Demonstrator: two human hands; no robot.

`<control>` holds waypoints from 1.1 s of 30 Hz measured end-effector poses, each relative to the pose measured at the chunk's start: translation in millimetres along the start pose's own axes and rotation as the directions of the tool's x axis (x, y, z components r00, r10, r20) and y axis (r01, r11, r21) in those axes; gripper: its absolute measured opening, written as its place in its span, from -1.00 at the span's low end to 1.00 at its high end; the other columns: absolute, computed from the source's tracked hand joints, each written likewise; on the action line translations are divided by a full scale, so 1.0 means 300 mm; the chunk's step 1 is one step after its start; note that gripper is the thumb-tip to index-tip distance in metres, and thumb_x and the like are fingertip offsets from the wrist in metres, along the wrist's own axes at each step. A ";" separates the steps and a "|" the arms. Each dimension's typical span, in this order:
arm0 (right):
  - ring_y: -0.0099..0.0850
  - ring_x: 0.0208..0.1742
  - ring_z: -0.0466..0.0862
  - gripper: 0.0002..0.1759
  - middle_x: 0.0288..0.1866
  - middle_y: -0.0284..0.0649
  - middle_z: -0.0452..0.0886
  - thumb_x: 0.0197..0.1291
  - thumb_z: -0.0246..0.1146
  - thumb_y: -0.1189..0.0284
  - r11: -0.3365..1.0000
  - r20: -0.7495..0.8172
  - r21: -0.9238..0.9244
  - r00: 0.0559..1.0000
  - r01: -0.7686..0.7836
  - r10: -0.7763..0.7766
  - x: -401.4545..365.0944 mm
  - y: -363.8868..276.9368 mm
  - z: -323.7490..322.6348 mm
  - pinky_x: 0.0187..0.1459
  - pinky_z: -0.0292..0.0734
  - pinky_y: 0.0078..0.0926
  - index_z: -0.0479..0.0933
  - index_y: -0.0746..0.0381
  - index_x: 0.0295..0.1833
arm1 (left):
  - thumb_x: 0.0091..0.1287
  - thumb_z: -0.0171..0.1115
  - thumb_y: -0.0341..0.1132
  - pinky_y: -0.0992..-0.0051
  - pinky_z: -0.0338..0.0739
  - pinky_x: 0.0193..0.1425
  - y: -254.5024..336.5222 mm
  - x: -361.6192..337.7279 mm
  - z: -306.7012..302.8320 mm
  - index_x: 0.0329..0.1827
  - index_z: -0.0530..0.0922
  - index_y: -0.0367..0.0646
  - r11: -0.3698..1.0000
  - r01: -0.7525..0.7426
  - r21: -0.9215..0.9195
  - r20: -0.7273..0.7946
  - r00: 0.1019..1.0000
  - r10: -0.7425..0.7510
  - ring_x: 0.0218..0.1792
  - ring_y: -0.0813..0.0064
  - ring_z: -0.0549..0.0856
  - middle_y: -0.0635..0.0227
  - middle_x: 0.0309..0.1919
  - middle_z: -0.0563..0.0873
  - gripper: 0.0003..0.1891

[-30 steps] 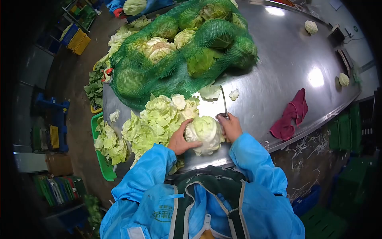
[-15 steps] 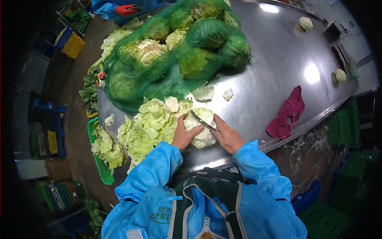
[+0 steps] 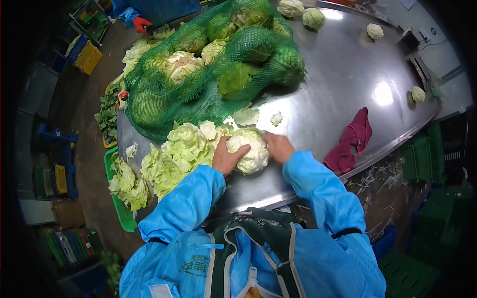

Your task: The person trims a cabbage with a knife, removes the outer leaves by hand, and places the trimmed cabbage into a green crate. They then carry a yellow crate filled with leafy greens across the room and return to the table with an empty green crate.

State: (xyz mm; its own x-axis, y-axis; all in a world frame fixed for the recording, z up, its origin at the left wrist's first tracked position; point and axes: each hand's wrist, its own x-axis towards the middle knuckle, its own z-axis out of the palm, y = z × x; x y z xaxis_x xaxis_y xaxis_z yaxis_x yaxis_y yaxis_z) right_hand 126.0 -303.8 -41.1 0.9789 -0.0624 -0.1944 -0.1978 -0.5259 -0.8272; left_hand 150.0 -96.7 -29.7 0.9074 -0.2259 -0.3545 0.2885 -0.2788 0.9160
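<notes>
A pale, trimmed cabbage (image 3: 252, 155) is tilted up off the steel table in front of me. My left hand (image 3: 227, 158) grips its left side, thumb across the top. My right hand (image 3: 279, 147) is curled at the cabbage's far right side and slightly blurred. The knife seen in it a moment ago is out of sight, its blade apparently behind the cabbage. Loose cabbage leaves (image 3: 181, 154) are heaped just left of my left hand. Two small leaf scraps, one of them a white piece (image 3: 277, 118), lie beyond the cabbage.
A green net sack (image 3: 198, 94) of cabbages fills the far left of the steel table (image 3: 343, 74). A maroon cloth (image 3: 349, 141) lies near the right edge. A green crate (image 3: 119, 198) with leaves stands at left. Across the table is a co-worker's red-gloved hand (image 3: 142, 24).
The knife lay across the cabbage top between my hands; now it is hidden. My right hand has moved to the far side, and the cabbage has turned. More cabbages show at the far edge.
</notes>
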 end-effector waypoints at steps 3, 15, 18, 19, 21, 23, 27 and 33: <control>-0.07 -0.48 0.61 -0.55 -0.40 0.09 0.60 0.39 -0.08 0.18 0.964 0.000 0.093 0.968 -0.249 0.250 0.046 0.006 -0.012 -0.31 0.53 -0.21 0.52 0.33 0.01 | -0.02 0.50 -0.13 0.37 0.43 0.21 -0.012 -0.072 0.024 0.22 0.33 -0.34 0.876 -0.286 0.388 0.089 0.958 0.273 0.12 0.20 0.53 -0.05 0.15 0.46 -0.21; -0.12 -0.26 0.69 -0.60 -0.21 0.02 0.66 0.38 -0.04 0.23 0.998 -0.123 0.063 0.992 0.009 -0.001 -0.287 -0.062 -0.014 -0.19 0.52 -0.22 0.43 0.23 0.18 | -0.22 0.59 -0.16 0.33 0.26 0.35 -0.152 -0.222 -0.106 0.38 0.12 -0.27 0.992 -0.119 0.045 -0.071 0.990 0.122 0.27 0.17 0.36 0.00 0.25 0.31 0.08; -0.11 -0.15 0.69 -0.55 -0.12 0.02 0.67 0.38 -0.01 0.22 0.714 -0.004 0.440 0.794 -0.545 0.608 -0.179 0.079 -0.096 -0.09 0.53 -0.27 0.40 0.25 0.24 | -0.24 0.60 -0.18 0.36 0.29 0.32 -0.151 -0.215 -0.130 0.36 0.15 -0.27 0.992 -0.123 0.009 -0.025 0.992 0.123 0.20 0.21 0.43 0.04 0.19 0.38 0.06; -0.11 -0.15 0.69 -0.55 -0.12 0.02 0.67 0.38 -0.01 0.22 0.722 -0.011 0.438 0.800 -0.535 0.600 -0.171 0.115 -0.108 -0.09 0.53 -0.27 0.40 0.25 0.24 | -0.22 0.59 -0.19 0.36 0.29 0.33 -0.149 -0.202 -0.146 0.36 0.15 -0.27 0.992 -0.110 -0.064 0.026 0.993 0.111 0.19 0.22 0.44 0.04 0.19 0.39 0.05; -0.03 -0.04 0.65 -0.47 -0.04 0.07 0.63 0.36 0.02 0.19 0.973 -0.166 0.121 0.963 -0.196 0.214 -0.167 0.169 -0.106 0.02 0.50 -0.29 0.33 0.30 0.30 | -0.19 0.57 -0.22 0.37 0.29 0.33 -0.153 -0.191 -0.187 0.36 0.16 -0.24 0.984 -0.134 -0.116 0.052 0.989 0.140 0.20 0.24 0.44 0.07 0.19 0.39 0.02; 0.00 0.14 0.55 -0.26 0.11 0.19 0.52 0.24 0.19 0.17 0.987 -0.167 0.055 0.974 -0.148 0.155 -0.201 0.068 -0.068 0.15 0.43 -0.31 0.14 0.34 0.40 | -0.16 0.56 -0.24 0.38 0.28 0.33 -0.158 -0.201 -0.224 0.36 0.17 -0.21 0.978 -0.135 -0.159 0.092 0.984 0.151 0.21 0.25 0.43 0.09 0.19 0.39 -0.02; -0.08 0.12 0.56 -0.28 0.12 0.15 0.53 0.10 0.35 0.27 0.969 0.016 0.195 0.987 0.153 -0.159 -0.235 -0.174 0.125 0.13 0.44 -0.28 0.28 0.35 0.31 | -0.09 0.47 -0.32 0.42 0.28 0.31 -0.120 -0.192 -0.240 0.34 0.25 -0.13 0.946 0.010 -0.323 0.147 0.988 0.040 0.21 0.33 0.42 0.21 0.17 0.43 -0.15; -0.57 -0.82 0.36 -0.77 -0.65 -0.27 0.51 0.19 0.21 0.29 0.695 0.115 0.656 0.949 -0.295 0.294 -0.118 -0.180 0.066 -0.80 0.26 -0.54 0.55 0.27 -0.26 | -0.03 0.37 -0.19 0.45 0.25 0.31 -0.122 -0.241 -0.219 0.37 0.23 -0.14 0.862 0.102 -0.497 0.383 0.917 0.112 0.19 0.39 0.43 0.27 0.19 0.42 -0.16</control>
State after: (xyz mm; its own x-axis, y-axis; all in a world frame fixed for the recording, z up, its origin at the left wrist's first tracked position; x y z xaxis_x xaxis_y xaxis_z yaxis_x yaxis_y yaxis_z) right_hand 101.0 -256.4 0.1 0.8650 -0.1164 -0.4881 -0.4591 0.2092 -0.8634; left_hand 93.9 -8.9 -25.1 0.7473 -0.5958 -0.2942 0.4933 0.2009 0.8463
